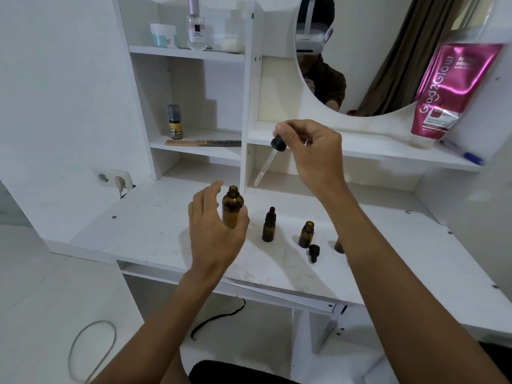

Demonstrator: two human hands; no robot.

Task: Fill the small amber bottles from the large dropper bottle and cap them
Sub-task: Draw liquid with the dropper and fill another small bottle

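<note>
The large dropper bottle (232, 207) stands upright and uncapped on the desk (144, 217), its mouth open, presumably so that the pipette can go back in for more liquid. The left grip (214, 231) curves loosely about it, fingers fairly straight and not closed on the glass, thumb just beside the bottle's right side; it looks placed to steady the bottle, though actual contact cannot be made out.

Above and to the right, the right grip (304, 151) pinches the black bulb of the dropper (270, 157), whose glass tube slants down and to the left in the air, clear of every bottle. Whether it holds liquid is too faint to tell.

To the right of the large bottle stand two small amber bottles: a capped small bottle (269, 225), probably finished, and an open small bottle (306, 234), likely next to be filled. One loose black cap (314, 252) lies just in front of the open one, handy for closing it. A third dark thing (338, 246), partly hidden by the right forearm, may be another bottle.

Behind, one comb (202, 142) lies on a shelf, and one pink tube (443, 90) leans by the mirror (365, 51).
</note>
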